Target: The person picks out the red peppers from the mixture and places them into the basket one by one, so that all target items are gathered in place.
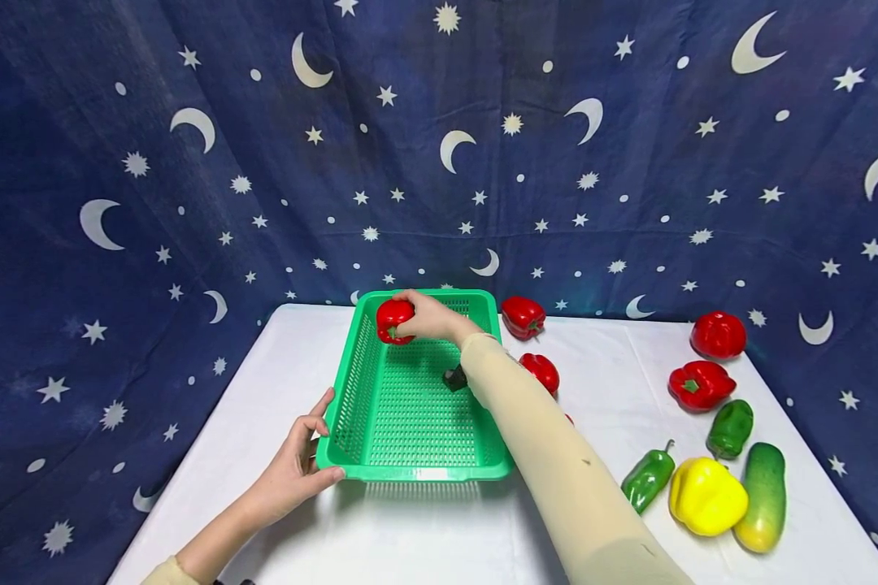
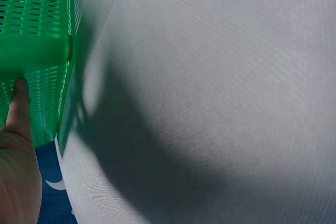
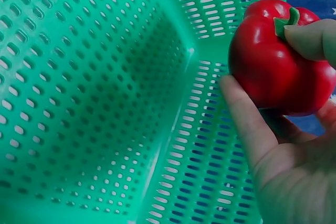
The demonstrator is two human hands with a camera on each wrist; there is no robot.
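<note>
Right hand (image 1: 436, 317) grips a glossy red bell pepper (image 3: 265, 72) at the slotted green plastic basket (image 1: 410, 473) the left hand (image 1: 291, 471) holds; placing seemingly calls for release.

- basket (image 1: 433, 473) was super green
- peppers (image 3: 273, 72) were mostly red, one yellow, couple green
- tablecloth (image 1: 380, 536) was plain white
- curtain (image 1: 410, 154) was navy with pale moons (image 1: 595, 118) and stars (image 1: 447, 18)

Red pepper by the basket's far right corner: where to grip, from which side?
I'd grip the red pepper around its rounded body, thumb on the near side and fingers on the far side, coming from above and slightly right. It seems to lie on its side, stem facing near-right; the basket is close on its left.
</note>
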